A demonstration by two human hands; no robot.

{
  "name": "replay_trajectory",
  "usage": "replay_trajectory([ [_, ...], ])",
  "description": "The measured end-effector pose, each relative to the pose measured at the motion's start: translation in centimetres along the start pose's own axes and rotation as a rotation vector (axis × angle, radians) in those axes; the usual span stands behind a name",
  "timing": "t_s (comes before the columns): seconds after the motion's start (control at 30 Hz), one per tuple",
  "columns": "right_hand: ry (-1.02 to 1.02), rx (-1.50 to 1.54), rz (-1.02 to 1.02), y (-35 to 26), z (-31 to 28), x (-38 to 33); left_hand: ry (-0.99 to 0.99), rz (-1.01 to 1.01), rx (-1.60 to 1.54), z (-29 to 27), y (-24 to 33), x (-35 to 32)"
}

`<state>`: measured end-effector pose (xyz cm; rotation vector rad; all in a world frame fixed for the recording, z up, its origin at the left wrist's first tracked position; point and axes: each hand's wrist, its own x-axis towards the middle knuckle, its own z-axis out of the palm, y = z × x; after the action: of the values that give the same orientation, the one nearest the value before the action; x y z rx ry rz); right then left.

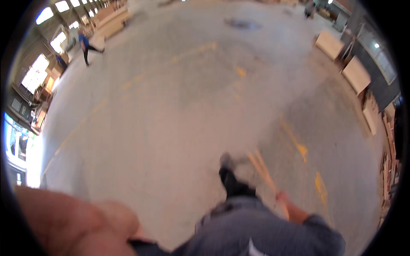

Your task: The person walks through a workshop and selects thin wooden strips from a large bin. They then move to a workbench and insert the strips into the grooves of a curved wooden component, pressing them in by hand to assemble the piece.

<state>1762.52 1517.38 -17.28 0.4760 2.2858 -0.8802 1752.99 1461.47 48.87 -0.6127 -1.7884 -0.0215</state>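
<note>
I see a wide grey concrete floor with faded yellow lines. My right hand grips wooden sticks; my left hand, near left, is blurred, fingers unclear. Boards stack far right.

Left hand: yours, blurred, close to the camera, low left, grip unclear.
Right hand: low beside your leg, fingers closed.

Blurred right hand gripping thin pale wooden sticks over grey concrete floor with faded yellow lines; left hand close, blurred, at lower edge.
</note>
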Motion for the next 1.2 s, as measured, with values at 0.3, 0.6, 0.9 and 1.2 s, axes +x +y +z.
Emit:
replay_trajectory([
  [0.3,-0.056,-0.075,-0.125,-44.9,-10.5,22.8,-0.541,-0.72,-0.21,23.0,-14.2,-17.0],
  [0.6,-0.14,-0.289,-0.261,-72.4,-12.9,40.9,-1.628,-1.078,-0.452,38.9,-29.4,-46.2],
  [0.9,-0.053,0.029,0.121,-83.0,-10.9,53.5,-1.398,-1.182,-0.692,67.6,-55.0,-45.1],
  [1.2,-0.071,-0.836,-0.394,-105.8,-10.9,79.3,-1.667,-0.618,-0.333,83.3,-76.9,-66.1],
])
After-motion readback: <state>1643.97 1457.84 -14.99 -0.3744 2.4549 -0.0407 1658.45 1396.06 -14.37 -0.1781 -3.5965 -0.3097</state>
